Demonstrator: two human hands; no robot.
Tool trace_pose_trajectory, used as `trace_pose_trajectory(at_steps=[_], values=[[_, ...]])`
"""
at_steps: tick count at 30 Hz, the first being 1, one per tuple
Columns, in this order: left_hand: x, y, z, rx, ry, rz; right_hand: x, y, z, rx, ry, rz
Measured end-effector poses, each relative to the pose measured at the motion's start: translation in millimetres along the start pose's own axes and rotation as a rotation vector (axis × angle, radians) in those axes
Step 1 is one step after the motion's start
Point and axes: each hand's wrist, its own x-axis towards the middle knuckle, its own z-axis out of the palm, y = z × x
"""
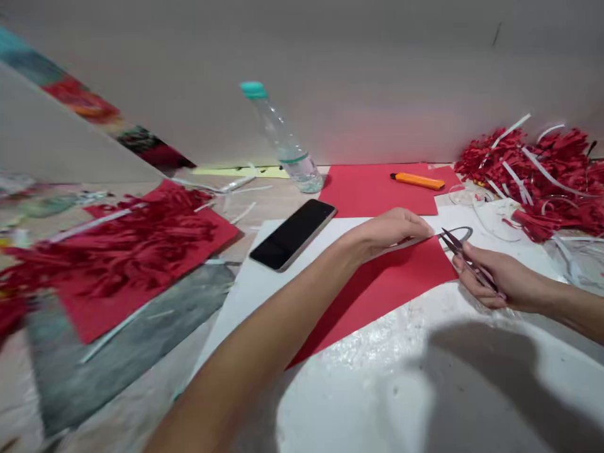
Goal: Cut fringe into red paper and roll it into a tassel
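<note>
My left hand (pixel 394 228) is closed over the far edge of a red sheet (pixel 401 277), pinching a thin pale strip (pixel 410 243) that runs along that edge. Past its fingertips, a narrow grey end of what seems the same strip curls in a loop (pixel 467 233). In my right hand (pixel 491 274) is a slim dark pair of snips (pixel 479 274). Its pointed blades are slightly apart and stand beside the loop, just right of my left fingertips. The palm hides part of the snips' handles.
A phone (pixel 293 234) lies left of my left hand, with a tilted plastic bottle (pixel 297 157) behind it. An orange cutter (pixel 418 181) rests on another red sheet (pixel 372 189). Red fringed bundles (pixel 561 170) are heaped at right; more red fringe (pixel 136 245) lies at left.
</note>
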Motion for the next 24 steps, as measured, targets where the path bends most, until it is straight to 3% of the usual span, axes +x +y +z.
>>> trace_pose_trajectory(at_steps=[9,16,24], values=[[2,1,5.9,-0.073,0.108,-0.064,8,4,8,0.023,0.102,-0.104],[5,-3,5.5,-0.046,0.103,0.011,4,-5,8,-0.027,0.156,-0.038],[8,-3,6.3,-0.028,0.123,0.007,4,-8,7,-0.090,0.191,-0.033]])
